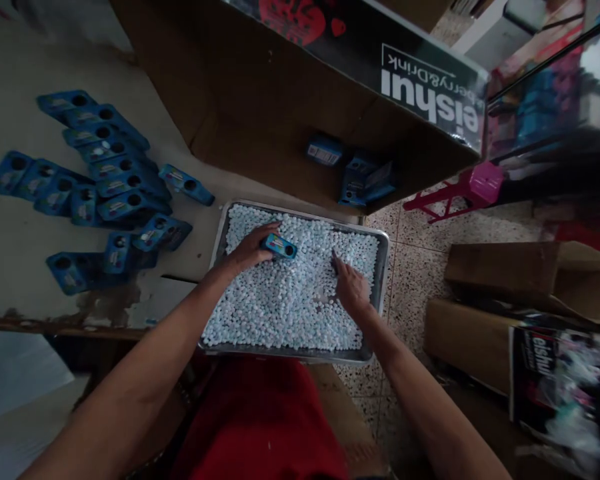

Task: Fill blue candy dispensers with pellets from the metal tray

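Note:
A metal tray (384,267) full of small pale blue and white pellets (280,300) lies in front of me. Over the tray's upper left part, my left hand (253,248) grips a small blue box (279,246) with a dark round spot at one end. My right hand (353,285) reaches down into the pellets on the right side, its fingers bent close together. A dark shape shows at its fingertips, and I cannot make out what they hold. Near its wrist side, a patch of bare tray bottom shows through.
Many similar blue boxes (115,167) lie clustered on the table (180,127) at left. Behind the tray stands a large open carton (260,127) with several blue packs (325,150) inside. A pink stool (483,183) and cardboard boxes (495,273) occupy the speckled floor at right.

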`<action>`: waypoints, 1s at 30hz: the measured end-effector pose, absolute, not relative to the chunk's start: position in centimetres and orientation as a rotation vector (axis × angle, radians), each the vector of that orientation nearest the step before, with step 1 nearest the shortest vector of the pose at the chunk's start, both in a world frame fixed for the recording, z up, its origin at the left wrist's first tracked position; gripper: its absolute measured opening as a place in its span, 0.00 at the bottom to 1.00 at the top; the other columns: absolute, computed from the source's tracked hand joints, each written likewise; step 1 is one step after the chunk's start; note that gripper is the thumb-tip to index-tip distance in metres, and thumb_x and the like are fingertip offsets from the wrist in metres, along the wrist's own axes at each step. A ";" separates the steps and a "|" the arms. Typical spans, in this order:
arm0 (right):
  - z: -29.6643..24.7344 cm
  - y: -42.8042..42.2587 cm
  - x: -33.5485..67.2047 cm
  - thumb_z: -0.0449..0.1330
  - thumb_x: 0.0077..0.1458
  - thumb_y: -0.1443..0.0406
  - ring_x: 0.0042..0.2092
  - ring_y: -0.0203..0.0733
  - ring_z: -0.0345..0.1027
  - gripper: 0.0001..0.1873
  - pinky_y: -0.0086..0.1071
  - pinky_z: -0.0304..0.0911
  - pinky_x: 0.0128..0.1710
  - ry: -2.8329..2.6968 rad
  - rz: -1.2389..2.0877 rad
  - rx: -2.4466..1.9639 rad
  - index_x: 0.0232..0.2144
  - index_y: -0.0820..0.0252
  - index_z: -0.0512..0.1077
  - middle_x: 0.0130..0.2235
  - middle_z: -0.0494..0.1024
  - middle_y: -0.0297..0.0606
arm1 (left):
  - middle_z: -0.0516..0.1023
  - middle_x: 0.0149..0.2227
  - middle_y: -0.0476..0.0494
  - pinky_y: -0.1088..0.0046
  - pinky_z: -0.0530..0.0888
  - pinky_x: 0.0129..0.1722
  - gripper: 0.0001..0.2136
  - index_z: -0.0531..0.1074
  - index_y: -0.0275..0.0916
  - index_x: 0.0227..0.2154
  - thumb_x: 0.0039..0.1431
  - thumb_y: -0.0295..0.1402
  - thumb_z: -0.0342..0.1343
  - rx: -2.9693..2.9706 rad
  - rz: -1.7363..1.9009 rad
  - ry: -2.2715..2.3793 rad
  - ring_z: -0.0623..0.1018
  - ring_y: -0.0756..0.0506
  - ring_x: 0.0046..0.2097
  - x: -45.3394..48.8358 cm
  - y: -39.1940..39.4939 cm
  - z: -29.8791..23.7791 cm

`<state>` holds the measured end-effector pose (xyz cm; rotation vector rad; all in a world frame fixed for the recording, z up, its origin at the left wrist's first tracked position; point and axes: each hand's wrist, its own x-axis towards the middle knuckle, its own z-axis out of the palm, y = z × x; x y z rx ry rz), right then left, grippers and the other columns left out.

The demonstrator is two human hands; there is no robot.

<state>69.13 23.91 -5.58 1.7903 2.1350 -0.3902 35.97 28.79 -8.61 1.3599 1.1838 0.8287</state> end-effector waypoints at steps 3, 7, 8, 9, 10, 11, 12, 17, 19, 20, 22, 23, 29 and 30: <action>-6.1 22.6 66.7 0.47 0.66 0.73 0.49 0.48 0.75 0.28 0.34 0.65 0.48 2.237 -0.560 1.772 0.65 0.62 0.66 0.49 0.81 0.49 | 0.74 0.61 0.39 0.47 0.62 0.68 0.26 0.75 0.41 0.49 0.42 0.32 0.62 1.371 0.802 1.151 0.71 0.32 0.64 38.5 26.6 -8.6; -6.1 19.8 65.7 0.52 0.61 0.72 0.50 0.46 0.77 0.25 0.33 0.67 0.50 2.209 -0.902 1.942 0.58 0.56 0.75 0.50 0.83 0.43 | 0.74 0.60 0.38 0.49 0.65 0.66 0.19 0.77 0.40 0.43 0.43 0.27 0.60 1.442 0.792 1.106 0.71 0.33 0.64 38.5 22.9 -6.1; -5.8 19.1 65.8 0.53 0.59 0.72 0.49 0.46 0.78 0.25 0.33 0.68 0.49 2.177 -1.016 2.000 0.56 0.57 0.76 0.49 0.84 0.42 | 0.73 0.61 0.38 0.50 0.65 0.66 0.19 0.77 0.40 0.43 0.44 0.27 0.59 1.461 0.820 1.124 0.70 0.34 0.64 38.0 22.1 -5.3; -5.4 18.5 66.1 0.53 0.57 0.72 0.47 0.47 0.78 0.26 0.34 0.69 0.48 2.149 -1.138 2.042 0.55 0.58 0.77 0.48 0.84 0.41 | 0.72 0.61 0.37 0.52 0.65 0.66 0.18 0.76 0.40 0.43 0.46 0.26 0.59 1.472 0.863 1.167 0.70 0.35 0.65 37.3 21.5 -4.5; -4.8 17.9 66.5 0.53 0.55 0.71 0.46 0.47 0.79 0.26 0.35 0.70 0.48 2.133 -1.261 2.062 0.55 0.59 0.78 0.46 0.85 0.41 | 0.72 0.61 0.37 0.53 0.66 0.65 0.17 0.76 0.40 0.43 0.47 0.26 0.59 1.472 0.911 1.228 0.70 0.35 0.65 36.6 21.1 -3.8; -4.0 17.5 66.9 0.53 0.55 0.70 0.45 0.47 0.79 0.26 0.35 0.70 0.47 2.130 -1.374 2.064 0.54 0.61 0.78 0.45 0.85 0.41 | 0.73 0.59 0.37 0.54 0.67 0.64 0.17 0.76 0.40 0.43 0.47 0.26 0.59 1.455 0.951 1.296 0.71 0.36 0.63 35.9 20.8 -3.2; -3.1 17.2 67.2 0.53 0.55 0.70 0.44 0.47 0.79 0.26 0.36 0.71 0.47 2.135 -1.471 2.051 0.53 0.62 0.79 0.45 0.85 0.42 | 0.74 0.56 0.38 0.56 0.69 0.62 0.17 0.76 0.39 0.43 0.47 0.26 0.59 1.425 0.974 1.358 0.73 0.37 0.61 35.3 20.6 -2.6; 2.3 18.7 67.1 0.54 0.55 0.68 0.41 0.44 0.77 0.25 0.34 0.69 0.43 2.166 -1.678 1.837 0.53 0.62 0.79 0.45 0.85 0.41 | 0.78 0.46 0.43 0.61 0.73 0.53 0.19 0.75 0.38 0.44 0.45 0.24 0.56 1.364 0.944 1.479 0.78 0.40 0.51 34.0 21.4 -1.5; 4.5 20.3 66.1 0.54 0.55 0.69 0.34 0.40 0.73 0.26 0.31 0.65 0.36 2.164 -1.631 1.729 0.53 0.62 0.79 0.37 0.84 0.38 | 0.78 0.46 0.43 0.60 0.73 0.54 0.20 0.75 0.38 0.43 0.43 0.23 0.55 1.431 0.934 1.466 0.77 0.39 0.51 34.0 21.8 -1.4; 5.5 21.1 65.4 0.55 0.54 0.70 0.31 0.37 0.70 0.26 0.29 0.61 0.33 2.163 -1.581 1.687 0.53 0.62 0.80 0.33 0.83 0.36 | 0.78 0.46 0.42 0.60 0.72 0.54 0.21 0.76 0.38 0.43 0.43 0.23 0.54 1.466 0.930 1.450 0.77 0.39 0.52 34.0 21.9 -1.4; 7.5 22.8 64.0 0.55 0.51 0.71 0.26 0.35 0.65 0.26 0.28 0.56 0.29 2.150 -1.478 1.614 0.51 0.61 0.81 0.27 0.79 0.33 | 0.78 0.48 0.41 0.58 0.72 0.55 0.23 0.76 0.39 0.44 0.42 0.22 0.53 1.533 0.914 1.419 0.76 0.38 0.54 33.9 21.9 -1.6; 8.5 23.5 63.3 0.56 0.50 0.72 0.25 0.34 0.64 0.26 0.28 0.54 0.29 2.135 -1.449 1.578 0.50 0.62 0.81 0.25 0.78 0.32 | 0.77 0.49 0.40 0.57 0.72 0.56 0.23 0.76 0.39 0.44 0.42 0.22 0.52 1.566 0.906 1.413 0.76 0.37 0.55 33.8 21.8 -1.8; 11.9 25.7 61.1 0.58 0.49 0.71 0.24 0.34 0.66 0.25 0.28 0.54 0.25 1.942 -1.590 1.381 0.49 0.63 0.82 0.25 0.79 0.33 | 0.77 0.47 0.41 0.55 0.71 0.56 0.24 0.76 0.40 0.43 0.39 0.21 0.53 1.671 0.868 1.398 0.76 0.37 0.53 33.3 21.3 -3.2; 12.2 25.8 61.0 0.58 0.49 0.71 0.24 0.34 0.67 0.24 0.28 0.54 0.25 1.927 -1.602 1.372 0.48 0.62 0.82 0.25 0.80 0.34 | 0.77 0.47 0.41 0.55 0.72 0.56 0.23 0.76 0.40 0.43 0.40 0.21 0.53 1.666 0.872 1.393 0.76 0.37 0.53 33.4 21.3 -3.4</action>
